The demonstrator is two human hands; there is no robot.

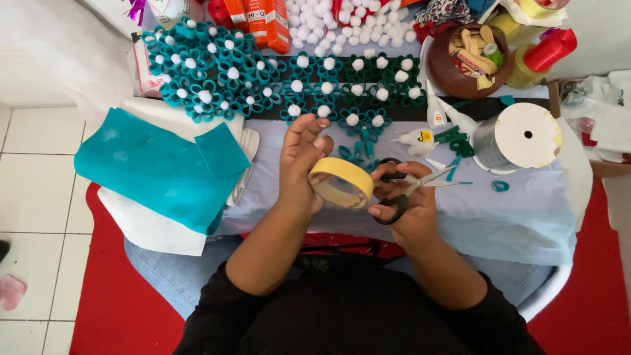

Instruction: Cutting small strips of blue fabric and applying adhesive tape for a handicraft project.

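Observation:
My left hand [300, 164] grips a yellow roll of tape [342, 182] held over the middle of a small table covered with pale cloth [506, 217]. My right hand [404, 200] holds black-handled scissors [411, 186], fingers through the loops, blades pointing right, and its fingers also touch the tape roll. Just beyond the hands lie teal felt flowers with white pompom centres [217, 72] in rows, plus small loose teal scraps [358, 151].
Teal felt sheets [158, 167] on white fabric hang off the left. A large silver ribbon spool [519, 137] and glue bottles [437, 115] stand right. A brown bowl of wooden bits [470, 59], white pompoms [348, 20] and orange packets [266, 23] lie at the back. Red carpet [585, 302] below.

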